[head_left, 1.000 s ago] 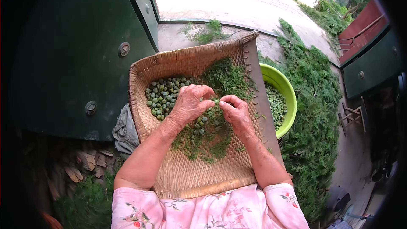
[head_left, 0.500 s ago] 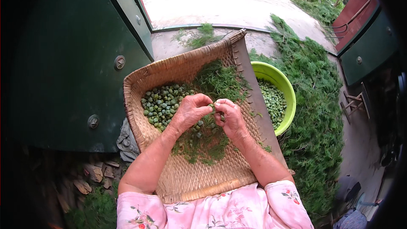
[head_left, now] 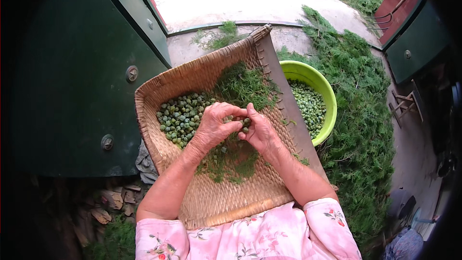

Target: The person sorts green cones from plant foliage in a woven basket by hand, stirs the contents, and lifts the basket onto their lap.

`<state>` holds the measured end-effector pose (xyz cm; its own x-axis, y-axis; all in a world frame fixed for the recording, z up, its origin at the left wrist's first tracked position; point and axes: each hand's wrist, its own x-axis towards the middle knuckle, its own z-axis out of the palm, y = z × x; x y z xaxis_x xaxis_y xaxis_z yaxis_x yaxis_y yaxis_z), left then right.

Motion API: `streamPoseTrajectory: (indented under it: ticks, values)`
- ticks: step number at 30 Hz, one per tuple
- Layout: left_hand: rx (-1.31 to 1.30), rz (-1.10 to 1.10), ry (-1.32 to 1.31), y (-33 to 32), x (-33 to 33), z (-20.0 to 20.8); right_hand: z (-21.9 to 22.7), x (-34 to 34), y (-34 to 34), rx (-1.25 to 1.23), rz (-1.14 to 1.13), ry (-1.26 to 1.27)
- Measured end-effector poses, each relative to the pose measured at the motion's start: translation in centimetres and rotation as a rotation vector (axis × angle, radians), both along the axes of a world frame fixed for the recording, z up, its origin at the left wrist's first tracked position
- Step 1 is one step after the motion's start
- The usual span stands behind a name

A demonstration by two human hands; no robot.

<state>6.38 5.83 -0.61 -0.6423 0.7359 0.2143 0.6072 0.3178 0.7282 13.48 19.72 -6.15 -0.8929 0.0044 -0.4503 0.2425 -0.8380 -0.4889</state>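
My left hand [head_left: 216,124] and my right hand [head_left: 261,130] meet over a woven scoop-shaped basket [head_left: 226,207] that rests against my lap. Several small round green cones [head_left: 245,124] lie in the curled fingers of my right hand, whose thumb points up. The left thumb and fingers are pinched together beside them; what they hold is hidden. Left of my hands, a heap of green cones [head_left: 180,119] lies in the basket. Feathery green sprigs [head_left: 246,88] are piled at its far side, and loose bits [head_left: 219,167] are scattered below my hands.
A lime-green tub [head_left: 330,101] with small green cones stands right of the basket. Cut evergreen branches [head_left: 358,154] cover the floor beyond it. A dark green metal door [head_left: 72,96] stands at the left, above split firewood [head_left: 113,198]. A small wooden stool [head_left: 406,103] is far right.
My right hand has turned and opened its palm somewhat, showing cones in its fingers. The left fingers have moved over the right hand. The whole view has shifted slightly.
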Motion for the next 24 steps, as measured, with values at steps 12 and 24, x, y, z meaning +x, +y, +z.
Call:
streamPoseTrajectory:
  ticks: [12,24]
  values:
    - [-0.450,0.132,0.475,-1.3,-0.3,-2.5,-1.2,0.2,2.5,0.150,-0.007,-0.008]
    - [-0.192,0.153,0.172,-0.6,-0.5,-0.5,0.0,0.6,1.0,0.116,0.073,0.063]
